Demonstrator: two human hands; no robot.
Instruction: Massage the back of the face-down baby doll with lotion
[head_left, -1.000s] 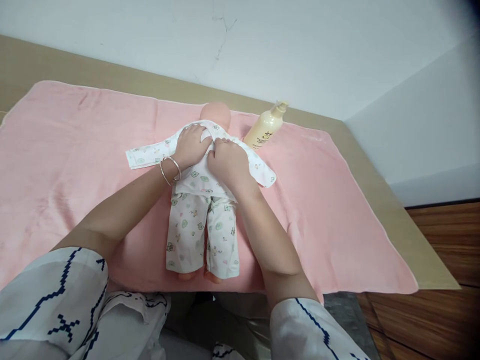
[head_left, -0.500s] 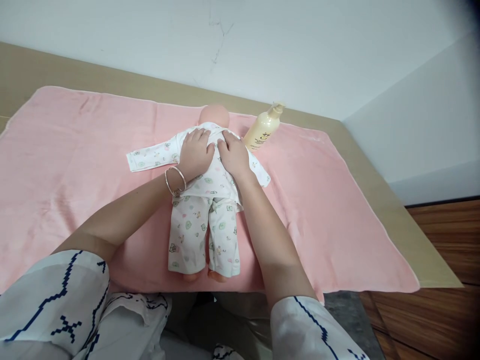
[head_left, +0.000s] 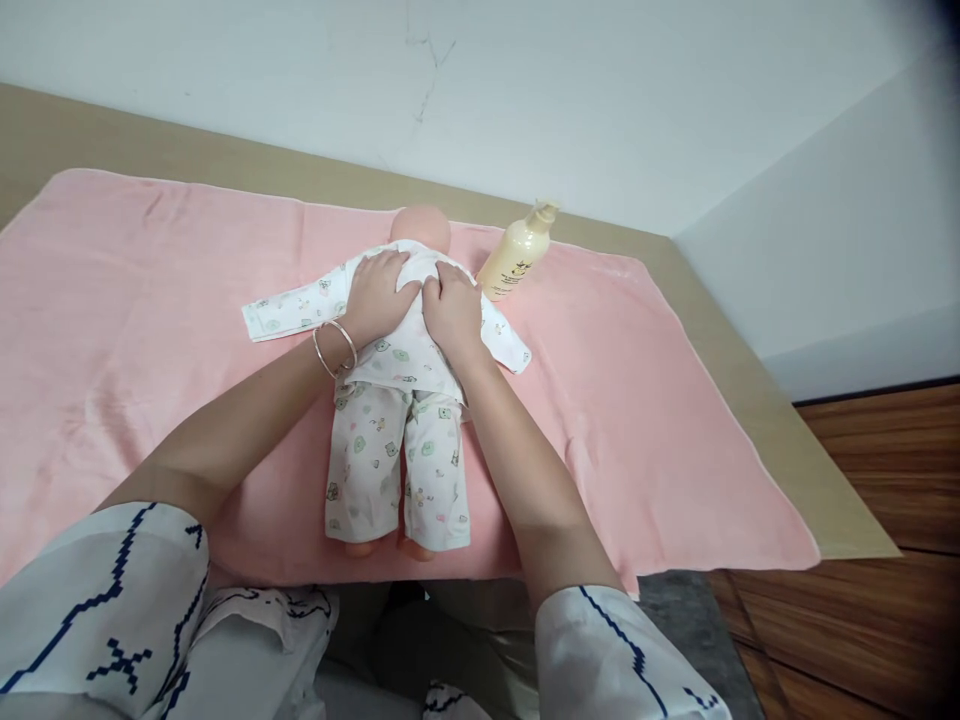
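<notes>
A baby doll (head_left: 403, 355) lies on the pink blanket with its bald, featureless round head at the far end. It wears a white long-sleeved top and white trousers (head_left: 367, 460), both printed with small animals and green shapes. My left hand (head_left: 379, 295) rests flat on the left side of its upper body, fingers stretched forward and apart from the thumb. On the opposite side lies my right hand (head_left: 454, 308), its fingers slightly bent over the cloth near the shoulder. Both thumbs point inward, close to each other. Neither hand grips anything.
A cream pump bottle (head_left: 517, 255) stands just right of the doll's shoulder. The pink blanket (head_left: 637, 420) covers most of a light wooden table (head_left: 847, 520). A white wall (head_left: 300, 80) rises behind it. Brown wooden panels (head_left: 885, 460) are at the lower right.
The whole view has shifted slightly, so everything appears a little further left. Both hands stay on the doll, with little visible change in their pose.
</notes>
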